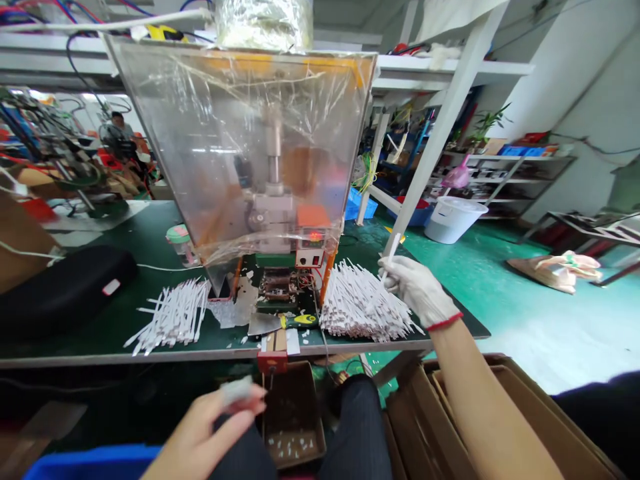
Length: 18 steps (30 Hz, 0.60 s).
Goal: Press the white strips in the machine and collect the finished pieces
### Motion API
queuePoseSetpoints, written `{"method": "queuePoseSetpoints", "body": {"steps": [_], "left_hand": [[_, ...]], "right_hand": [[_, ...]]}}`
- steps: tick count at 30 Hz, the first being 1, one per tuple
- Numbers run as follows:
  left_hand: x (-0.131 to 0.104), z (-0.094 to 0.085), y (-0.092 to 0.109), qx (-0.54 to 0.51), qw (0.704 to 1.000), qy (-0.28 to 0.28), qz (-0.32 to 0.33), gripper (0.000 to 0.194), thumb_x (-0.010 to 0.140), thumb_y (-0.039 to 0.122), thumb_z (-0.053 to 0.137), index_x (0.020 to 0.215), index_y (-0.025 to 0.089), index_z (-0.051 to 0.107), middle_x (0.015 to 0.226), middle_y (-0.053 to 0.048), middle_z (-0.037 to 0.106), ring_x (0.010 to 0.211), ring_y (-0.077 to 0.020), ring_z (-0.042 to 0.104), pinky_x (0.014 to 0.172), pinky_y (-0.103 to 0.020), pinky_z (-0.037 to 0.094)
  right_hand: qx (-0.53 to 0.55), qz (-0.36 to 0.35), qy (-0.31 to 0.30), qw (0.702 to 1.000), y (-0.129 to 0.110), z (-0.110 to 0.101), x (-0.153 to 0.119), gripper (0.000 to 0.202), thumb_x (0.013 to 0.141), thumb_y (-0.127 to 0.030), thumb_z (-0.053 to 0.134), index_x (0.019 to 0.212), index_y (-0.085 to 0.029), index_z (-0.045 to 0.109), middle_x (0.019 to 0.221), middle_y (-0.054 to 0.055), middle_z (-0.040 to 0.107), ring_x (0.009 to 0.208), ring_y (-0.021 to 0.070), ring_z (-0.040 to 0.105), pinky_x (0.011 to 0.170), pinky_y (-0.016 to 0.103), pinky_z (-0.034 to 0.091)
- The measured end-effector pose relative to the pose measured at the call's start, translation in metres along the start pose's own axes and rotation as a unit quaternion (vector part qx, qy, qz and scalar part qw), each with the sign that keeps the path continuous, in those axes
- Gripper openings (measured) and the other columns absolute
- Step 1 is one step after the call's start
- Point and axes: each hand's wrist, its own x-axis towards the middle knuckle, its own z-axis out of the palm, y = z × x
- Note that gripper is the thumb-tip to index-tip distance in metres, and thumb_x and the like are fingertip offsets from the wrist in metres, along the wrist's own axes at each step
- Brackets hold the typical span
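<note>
My right hand (420, 290), in a white glove with a red cuff, is raised at the right of the bench. Pinched in its fingers is a thin white plastic strip (393, 248), standing nearly upright. Just left of that hand lies a large pile of similar white strips (363, 303). My left hand (215, 420) is above my lap, below the bench edge, with fingers loosely bent and slightly blurred. Something whitish (237, 390) covers one of its fingers; I see nothing held there. A smaller pile of white strips (177, 313) lies left of the press.
A bench press (273, 207) stands behind a plastic-wrapped clear shield (200, 133), its lower fixture (276, 288) exposed. A scraper with a yellow-green handle (300, 321) lies at the bench front. Below are a brown bin (295, 407) and cardboard boxes (420, 420). A person (119, 130) sits far left.
</note>
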Motion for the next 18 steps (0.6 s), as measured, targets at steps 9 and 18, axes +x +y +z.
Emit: {"method": "queuePoseSetpoints", "body": {"steps": [9,18], "left_hand": [[0.071,0.096,0.045,-0.252,0.931,-0.261,0.025,0.064,0.075,0.060,0.062,0.117,0.012,0.052,0.087,-0.011,0.069,0.060,-0.0157,0.065,0.054,-0.025,0.049],[0.069,0.088,0.014,-0.212,0.959,-0.187,0.027,0.057,0.075,0.062,0.059,0.097,0.009,0.058,0.075,-0.010,0.070,0.049,-0.0134,0.063,0.047,-0.022,0.046]], "right_hand": [[0.127,0.100,-0.142,0.977,0.037,0.087,-0.068,0.039,0.065,-0.042,0.078,0.090,-0.015,0.065,0.073,0.003,0.062,0.051,0.0086,0.052,0.045,0.019,0.042],[-0.111,0.071,-0.201,0.971,0.056,0.111,-0.085,0.031,0.074,-0.044,0.067,0.089,-0.017,0.067,0.072,0.003,0.066,0.061,0.0163,0.060,0.054,0.026,0.050]]}}
